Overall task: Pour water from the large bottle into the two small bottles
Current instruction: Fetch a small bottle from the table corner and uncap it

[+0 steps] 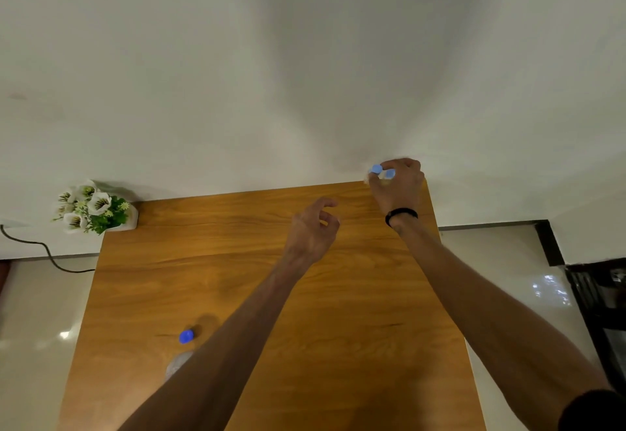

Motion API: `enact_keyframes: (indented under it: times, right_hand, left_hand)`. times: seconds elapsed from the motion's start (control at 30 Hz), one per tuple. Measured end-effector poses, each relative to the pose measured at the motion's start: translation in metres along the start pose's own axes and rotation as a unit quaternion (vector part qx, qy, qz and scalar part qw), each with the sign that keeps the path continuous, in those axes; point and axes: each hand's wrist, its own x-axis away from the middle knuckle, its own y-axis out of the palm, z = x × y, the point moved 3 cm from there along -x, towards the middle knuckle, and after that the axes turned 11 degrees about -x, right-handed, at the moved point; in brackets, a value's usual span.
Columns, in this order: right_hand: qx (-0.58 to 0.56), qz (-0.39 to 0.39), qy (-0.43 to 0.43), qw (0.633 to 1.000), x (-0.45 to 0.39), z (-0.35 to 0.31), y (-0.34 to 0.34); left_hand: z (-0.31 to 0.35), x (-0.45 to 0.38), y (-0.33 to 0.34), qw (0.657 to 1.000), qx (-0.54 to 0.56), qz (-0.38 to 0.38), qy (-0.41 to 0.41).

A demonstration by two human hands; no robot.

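— What stood behind the grip there?
— A plain white wall (305, 57), soft shadows across it, meeting the far edge of the wooden table (338, 312).
— And well off to its left?
— A white pot of artificial flowers (91, 208) at the table's corner, a dark cable (47, 251) beyond. Glossy pale floor tiles (34, 329) caught reflections; dark furniture (603, 312) sat to the right.

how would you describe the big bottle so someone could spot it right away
Start at the brown wooden table and go to its near left part. There a clear plastic large bottle with a blue cap stands beside the left forearm, which partly hides it. The other two blue caps are at the far right corner, under the right hand.
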Motion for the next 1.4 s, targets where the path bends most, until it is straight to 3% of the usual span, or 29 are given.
enact_keyframes:
  times: [0.13, 0.4, 0.5, 0.67, 0.83, 1.13, 1.4]
  right_hand:
    - [-0.068, 0.024, -0.002, 0.997, 0.027, -0.022, -0.022]
    - [-0.178, -0.051, 0.099, 0.978, 0.129, -0.046, -0.046]
    - [-0.241, -0.112, 0.165, 0.95, 0.183, -0.043, -0.041]
    - [-0.344, -0.161, 0.269, 0.885, 0.279, -0.049, -0.028]
    - [-0.344, -0.209, 0.288, 0.869, 0.357, -0.068, -0.012]
    - [-0.251, -0.209, 0.298, 0.897, 0.428, -0.088, 0.019]
    - [-0.25, -0.218, 0.297, 0.895, 0.44, -0.097, 0.027]
  left_hand:
    - [0.007, 0.015, -0.003, 1.0, 0.009, 0.001, 0.004]
    - [-0.006, 0.074, -0.018, 0.999, 0.035, 0.008, 0.037]
    - [-0.033, 0.108, -0.02, 0.997, 0.05, -0.024, 0.052]
    - [-0.097, 0.173, -0.031, 0.984, 0.164, -0.065, 0.003]
    - [-0.15, 0.233, -0.054, 0.977, 0.206, -0.054, -0.003]
    - [-0.217, 0.288, -0.083, 0.97, 0.227, -0.087, 0.017]
    - [-0.222, 0.301, -0.093, 0.977, 0.133, -0.118, 0.114]
